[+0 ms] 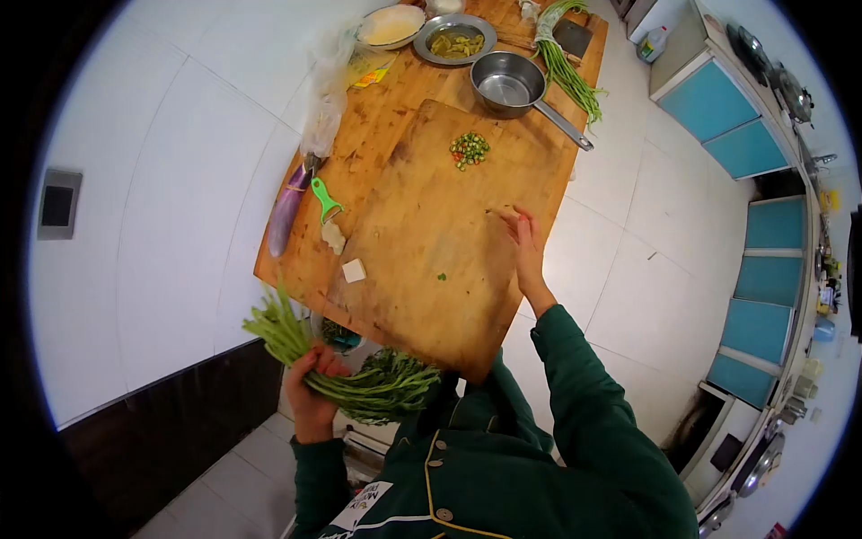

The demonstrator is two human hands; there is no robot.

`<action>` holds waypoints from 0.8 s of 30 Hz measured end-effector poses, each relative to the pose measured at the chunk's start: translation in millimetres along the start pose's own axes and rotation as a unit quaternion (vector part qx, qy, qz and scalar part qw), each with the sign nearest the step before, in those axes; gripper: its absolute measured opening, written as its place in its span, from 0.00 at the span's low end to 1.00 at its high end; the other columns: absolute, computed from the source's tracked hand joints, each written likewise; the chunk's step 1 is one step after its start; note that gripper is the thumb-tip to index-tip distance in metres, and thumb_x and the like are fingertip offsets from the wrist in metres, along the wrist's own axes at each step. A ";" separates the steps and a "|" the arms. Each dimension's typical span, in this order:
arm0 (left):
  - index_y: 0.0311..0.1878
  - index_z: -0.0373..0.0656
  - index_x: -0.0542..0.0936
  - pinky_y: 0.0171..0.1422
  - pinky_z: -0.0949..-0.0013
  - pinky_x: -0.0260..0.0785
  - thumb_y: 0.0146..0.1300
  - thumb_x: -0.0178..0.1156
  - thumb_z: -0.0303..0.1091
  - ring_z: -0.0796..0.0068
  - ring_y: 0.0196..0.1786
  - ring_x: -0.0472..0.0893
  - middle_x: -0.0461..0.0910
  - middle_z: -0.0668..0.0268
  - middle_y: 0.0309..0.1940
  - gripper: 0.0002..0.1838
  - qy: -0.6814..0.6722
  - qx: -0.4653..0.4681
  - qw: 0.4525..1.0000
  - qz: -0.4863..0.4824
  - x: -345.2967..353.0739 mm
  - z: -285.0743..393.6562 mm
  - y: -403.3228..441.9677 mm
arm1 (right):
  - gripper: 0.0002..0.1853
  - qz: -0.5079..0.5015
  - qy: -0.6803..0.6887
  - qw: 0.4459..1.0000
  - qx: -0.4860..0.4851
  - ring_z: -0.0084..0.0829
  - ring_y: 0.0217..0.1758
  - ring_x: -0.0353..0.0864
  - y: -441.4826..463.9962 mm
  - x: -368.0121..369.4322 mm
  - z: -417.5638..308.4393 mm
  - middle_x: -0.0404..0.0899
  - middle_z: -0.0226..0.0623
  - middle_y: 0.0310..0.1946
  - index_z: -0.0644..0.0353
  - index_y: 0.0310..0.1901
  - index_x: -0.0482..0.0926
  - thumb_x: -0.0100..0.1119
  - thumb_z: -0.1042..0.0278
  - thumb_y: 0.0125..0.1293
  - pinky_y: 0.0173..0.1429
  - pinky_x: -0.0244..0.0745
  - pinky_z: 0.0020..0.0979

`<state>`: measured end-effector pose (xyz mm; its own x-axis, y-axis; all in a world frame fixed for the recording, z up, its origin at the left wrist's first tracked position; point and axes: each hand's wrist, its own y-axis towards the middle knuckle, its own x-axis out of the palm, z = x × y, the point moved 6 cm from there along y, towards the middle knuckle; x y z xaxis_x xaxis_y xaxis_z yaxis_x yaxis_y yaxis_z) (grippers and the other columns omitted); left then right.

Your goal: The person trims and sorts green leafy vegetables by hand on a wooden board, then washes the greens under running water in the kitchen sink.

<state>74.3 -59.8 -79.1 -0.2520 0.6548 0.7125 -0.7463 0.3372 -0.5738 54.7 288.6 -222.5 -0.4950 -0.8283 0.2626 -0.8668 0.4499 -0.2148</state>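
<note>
My left hand [314,386] is closed around the stems of a bunch of leafy greens [382,386], held low at the near left, off the table's edge. The leafy end hangs toward my body. Above the right side of the wooden cutting board [404,216] is my right hand [528,242], its fingers loosely extended and apart, with no object plainly in them. A tiny dark scrap lies by its fingertips. Chopped green and red chillies [470,151] form a small pile on the board's far part. A small green bit [441,277] lies nearer to me.
Left of the board are an eggplant [286,211], a green peeler [323,196], a piece of ginger [333,237] and a white block [354,270]. A saucepan [508,83], a metal plate [455,39], a bowl [392,26] and long beans [566,67] stand at the back.
</note>
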 end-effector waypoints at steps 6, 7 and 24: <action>0.36 0.44 0.67 0.34 0.73 0.58 0.56 0.51 0.34 0.80 0.26 0.62 0.58 0.73 0.22 0.07 0.037 0.053 0.997 0.033 -24.3 25.8 -22.4 | 0.17 0.063 -0.221 0.973 -0.022 0.30 0.54 0.70 -66.8 -16.8 18.6 0.74 0.41 0.47 0.62 0.54 0.62 0.42 0.69 0.64 0.59 0.61 0.28; 0.36 0.45 0.66 0.34 0.73 0.58 0.57 0.51 0.34 0.80 0.26 0.62 0.58 0.74 0.22 0.07 0.040 0.070 0.996 0.028 -24.8 28.7 -21.2 | 0.17 0.028 -0.293 0.955 -0.038 0.35 0.52 0.71 -79.5 -6.0 20.1 0.75 0.42 0.45 0.63 0.52 0.62 0.43 0.72 0.61 0.58 0.62 0.31; 0.36 0.44 0.67 0.35 0.72 0.60 0.57 0.52 0.34 0.80 0.25 0.63 0.59 0.74 0.21 0.07 0.035 0.097 0.990 0.101 -42.5 35.6 -35.5 | 0.08 -0.086 -0.527 0.829 -0.170 0.39 0.34 0.72 -56.5 91.7 30.4 0.72 0.38 0.30 0.60 0.32 0.72 0.59 0.70 0.51 0.39 0.69 0.32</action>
<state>89.6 -123.6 -74.6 -0.3700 0.7430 0.5577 -0.7911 0.0628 -0.6085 60.1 177.1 -214.9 -0.1910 -0.6414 -0.7431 -0.9744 0.2156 0.0644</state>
